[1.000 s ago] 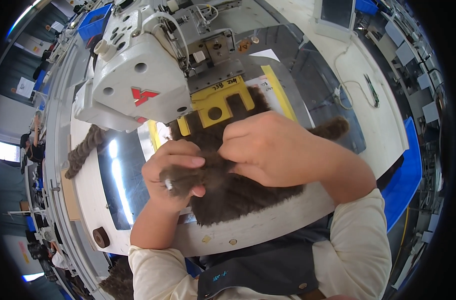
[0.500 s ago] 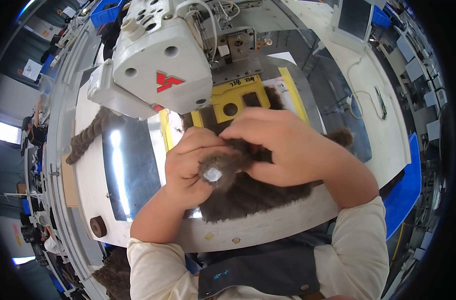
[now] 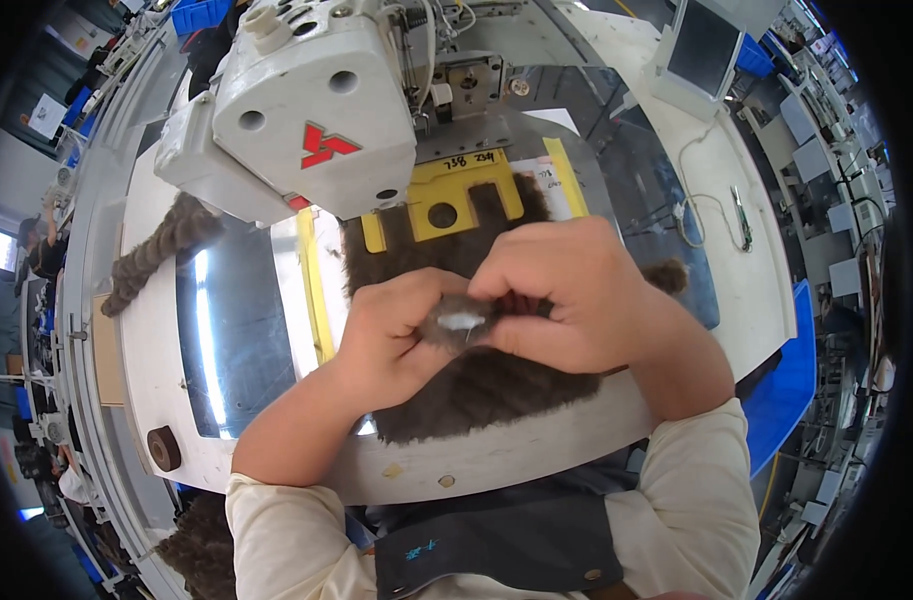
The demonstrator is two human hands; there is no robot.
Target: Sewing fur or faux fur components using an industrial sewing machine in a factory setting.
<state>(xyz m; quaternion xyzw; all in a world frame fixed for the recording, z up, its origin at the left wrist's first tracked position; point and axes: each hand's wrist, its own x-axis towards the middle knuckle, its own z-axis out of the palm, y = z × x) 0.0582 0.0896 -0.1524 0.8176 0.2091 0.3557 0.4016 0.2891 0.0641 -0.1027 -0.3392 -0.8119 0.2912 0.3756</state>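
Between my two hands, above the table's near half, is a brown fur piece [image 3: 460,322] with a pale patch showing at its end. My left hand [image 3: 394,328] is closed on its left side, fingers curled. From the other side my right hand [image 3: 574,300] pinches it between thumb and fingers; the inner fingers are partly hidden. Below and beyond the hands lies a larger brown fur panel [image 3: 486,395], flat on the table. A yellow template plate [image 3: 442,172] with a round hole and slots rests on the panel's far part. Whether the held piece joins the panel is hidden.
A white sewing machine head [image 3: 306,125] stands at the far left of the work. A rolled fur strip [image 3: 161,250] lies left, near a brown tape roll [image 3: 163,448]. Thread snips [image 3: 741,215] and a monitor [image 3: 698,50] are at right; a blue bin [image 3: 784,405] hangs beside the table.
My left hand has loosened from a fist into a pinch closer to my right hand. The held fur's pale end has moved right, between the hands. The whole view has shifted slightly.
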